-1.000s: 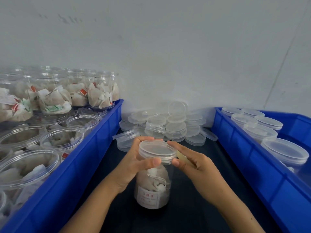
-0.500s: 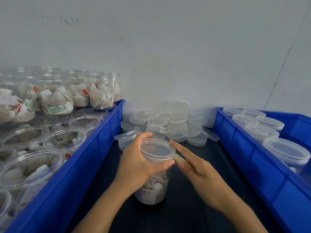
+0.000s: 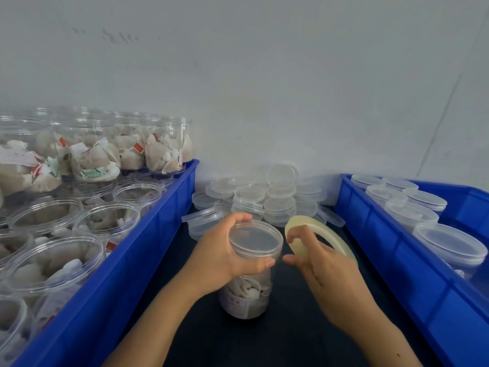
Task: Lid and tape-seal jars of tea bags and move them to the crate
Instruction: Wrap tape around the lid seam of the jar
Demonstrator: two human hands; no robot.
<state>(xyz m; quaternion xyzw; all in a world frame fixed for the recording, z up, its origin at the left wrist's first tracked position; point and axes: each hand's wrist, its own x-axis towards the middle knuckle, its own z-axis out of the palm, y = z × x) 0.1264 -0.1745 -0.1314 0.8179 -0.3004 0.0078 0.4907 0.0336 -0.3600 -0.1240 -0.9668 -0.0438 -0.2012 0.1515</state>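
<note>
A clear jar of tea bags stands on the dark table between two blue crates, with a clear lid on top. My left hand grips the jar just under the lid, thumb in front and fingers round the back. Just right of the jar, my right hand holds a roll of clear yellowish tape, fingers through its hole. The roll is tilted and close to the lid's right side. I cannot make out a strip of tape between roll and jar.
The left blue crate holds several open jars of tea bags, some stacked. The right blue crate holds several lidded jars. A heap of loose clear lids lies against the back wall.
My right hand has pulled away from the lid to the right, bringing the tape roll into view. My left hand shifted round the jar's top. The jar stays in place.
</note>
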